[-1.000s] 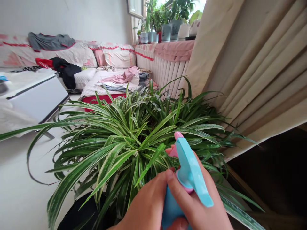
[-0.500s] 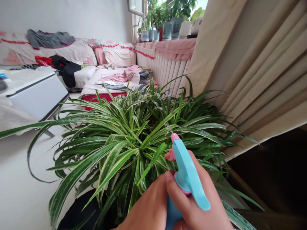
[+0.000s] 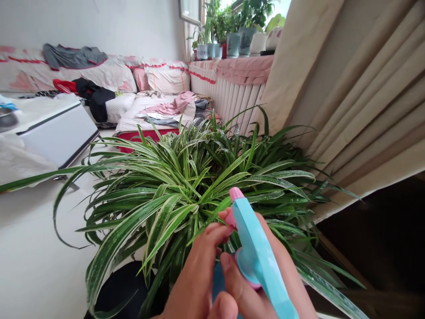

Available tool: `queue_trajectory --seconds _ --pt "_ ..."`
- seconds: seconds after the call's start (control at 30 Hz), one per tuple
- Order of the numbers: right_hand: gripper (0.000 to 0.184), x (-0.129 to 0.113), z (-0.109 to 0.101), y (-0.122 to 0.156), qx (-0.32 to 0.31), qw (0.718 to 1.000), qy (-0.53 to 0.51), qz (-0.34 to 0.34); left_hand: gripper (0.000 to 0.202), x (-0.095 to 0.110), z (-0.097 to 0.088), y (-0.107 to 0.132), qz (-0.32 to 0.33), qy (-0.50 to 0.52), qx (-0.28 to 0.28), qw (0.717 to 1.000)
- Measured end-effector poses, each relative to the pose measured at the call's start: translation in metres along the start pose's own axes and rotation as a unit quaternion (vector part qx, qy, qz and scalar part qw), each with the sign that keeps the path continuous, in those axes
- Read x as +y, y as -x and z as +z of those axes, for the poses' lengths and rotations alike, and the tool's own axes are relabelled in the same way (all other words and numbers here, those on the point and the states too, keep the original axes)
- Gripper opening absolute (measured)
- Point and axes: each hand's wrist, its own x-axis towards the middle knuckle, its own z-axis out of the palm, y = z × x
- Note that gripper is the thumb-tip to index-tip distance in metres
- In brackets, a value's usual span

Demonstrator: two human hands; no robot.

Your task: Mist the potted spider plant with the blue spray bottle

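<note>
A blue spray bottle (image 3: 254, 241) with a pink nozzle and pink trigger tilts over a leafy spider plant (image 3: 179, 177), its nozzle pointing away from me. My right hand (image 3: 255, 288) wraps the bottle's neck, thumb on the near side and fingers by the trigger. Against the bottle's left side, my left hand (image 3: 195, 274) is curled, its fingertips close to the trigger and its thumb low in front. The bottle's lower body is mostly hidden by both hands. Water drops glisten on the green-and-white striped leaves.
Beige curtains (image 3: 358, 102) hang close on the right. A white table (image 3: 63, 128) stands at left, and a sofa (image 3: 119, 79) strewn with clothes lies beyond. Potted plants (image 3: 233, 44) line the windowsill above a radiator (image 3: 239, 97). A dark pot (image 3: 121, 288) sits below the leaves.
The spray bottle has come slightly nearer and to the left. My left hand's fingers have shifted up toward the trigger. The water spray seen at the nozzle before no longer shows.
</note>
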Motion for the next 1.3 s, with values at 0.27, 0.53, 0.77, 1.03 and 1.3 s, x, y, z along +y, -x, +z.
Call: queue_trajectory --seconds 0.27,0.53,0.77,1.03,1.3 --pt "0.062 -0.012 0.003 -0.006 -0.108 0.993 0.019 0.042 0.062 0.009 0.004 0.006 -0.091 0.059 0.126 0.986" --pt "0.064 -0.01 0.001 -0.005 -0.131 0.99 0.006 0.059 0.05 0.009 0.012 0.011 -0.1 0.077 0.113 0.986" --pt "0.071 -0.009 0.004 -0.003 -0.153 0.987 -0.002 0.053 0.054 0.006 0.01 0.011 -0.067 0.039 0.141 0.987" --pt "0.068 -0.009 0.006 -0.002 -0.151 0.986 0.002 0.068 0.051 0.009 0.009 0.017 -0.115 0.035 0.14 0.983" --pt "0.048 -0.016 0.004 -0.006 -0.156 0.987 0.007 0.04 0.051 0.009 0.013 0.008 -0.039 0.039 0.146 0.988"
